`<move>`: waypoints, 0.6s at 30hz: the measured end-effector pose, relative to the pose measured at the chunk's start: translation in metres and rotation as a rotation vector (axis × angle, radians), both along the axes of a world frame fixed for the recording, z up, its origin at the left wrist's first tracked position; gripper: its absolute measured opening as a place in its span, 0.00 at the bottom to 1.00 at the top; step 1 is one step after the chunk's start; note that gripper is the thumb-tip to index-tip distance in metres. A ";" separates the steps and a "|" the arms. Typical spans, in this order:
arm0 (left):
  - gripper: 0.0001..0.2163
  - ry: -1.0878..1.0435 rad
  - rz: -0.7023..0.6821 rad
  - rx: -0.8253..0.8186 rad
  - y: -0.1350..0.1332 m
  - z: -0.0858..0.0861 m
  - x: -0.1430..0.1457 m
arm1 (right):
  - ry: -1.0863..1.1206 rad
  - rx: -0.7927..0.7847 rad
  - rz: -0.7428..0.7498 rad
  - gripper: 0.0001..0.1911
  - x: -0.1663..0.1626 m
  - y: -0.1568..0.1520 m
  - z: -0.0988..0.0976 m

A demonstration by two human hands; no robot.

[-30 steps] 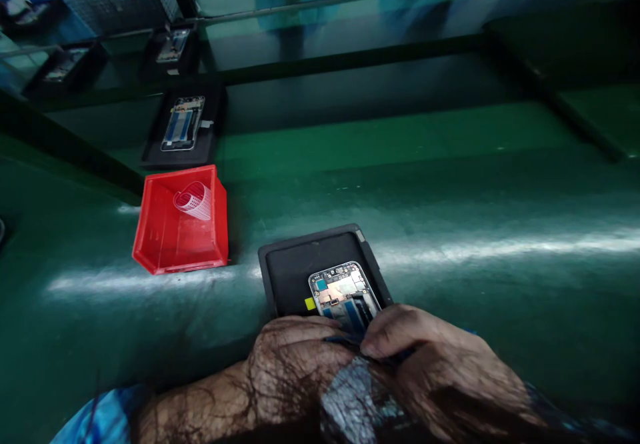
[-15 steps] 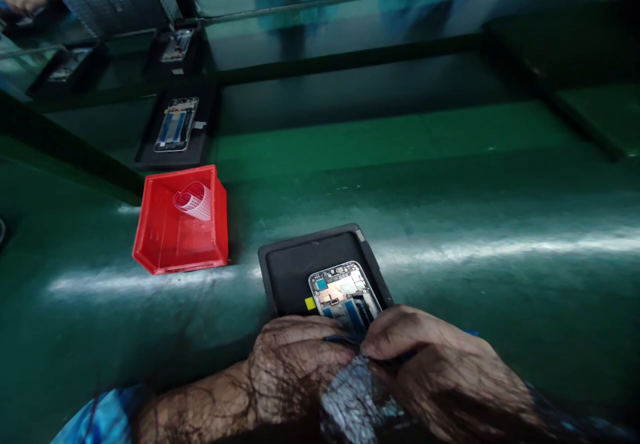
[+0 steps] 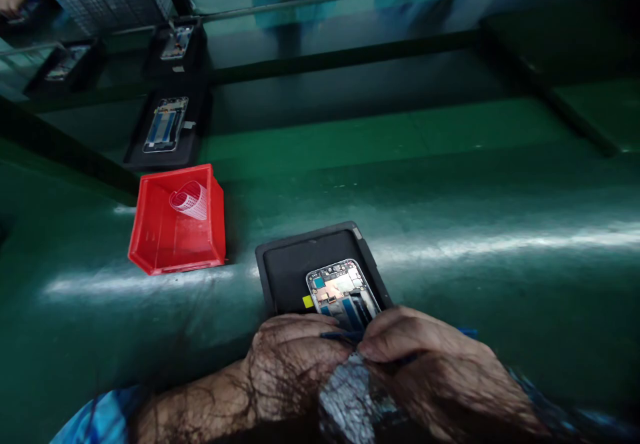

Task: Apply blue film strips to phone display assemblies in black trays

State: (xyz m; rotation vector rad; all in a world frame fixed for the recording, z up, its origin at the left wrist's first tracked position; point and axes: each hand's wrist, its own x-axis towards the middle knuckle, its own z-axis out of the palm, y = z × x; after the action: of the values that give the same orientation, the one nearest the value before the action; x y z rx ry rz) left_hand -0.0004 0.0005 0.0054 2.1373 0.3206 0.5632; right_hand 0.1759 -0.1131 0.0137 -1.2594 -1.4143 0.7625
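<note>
Green workbench [image 3: 450, 184]: red bin [image 3: 150, 231] holds curled film [image 3: 189, 200], hands [image 3: 295, 364] [image 3: 430, 357] pinching a phone [image 3: 340, 291] in a black tray [image 3: 283, 277]

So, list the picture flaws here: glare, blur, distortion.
Head view: a pale band of glare crosses the green bench, straight edges bow with wide-angle distortion, and the left hand and right hand look smeared and blotchy, while the phone stays fairly sharp.
</note>
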 end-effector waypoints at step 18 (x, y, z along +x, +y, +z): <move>0.08 0.023 0.030 -0.068 0.000 0.001 -0.002 | 0.010 0.069 -0.032 0.14 0.001 0.010 0.009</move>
State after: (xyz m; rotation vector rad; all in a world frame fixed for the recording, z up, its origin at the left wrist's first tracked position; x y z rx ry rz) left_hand -0.0025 0.0006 0.0061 2.0781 0.3803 0.5378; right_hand 0.1772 -0.1026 0.0223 -1.2209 -1.3979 0.6917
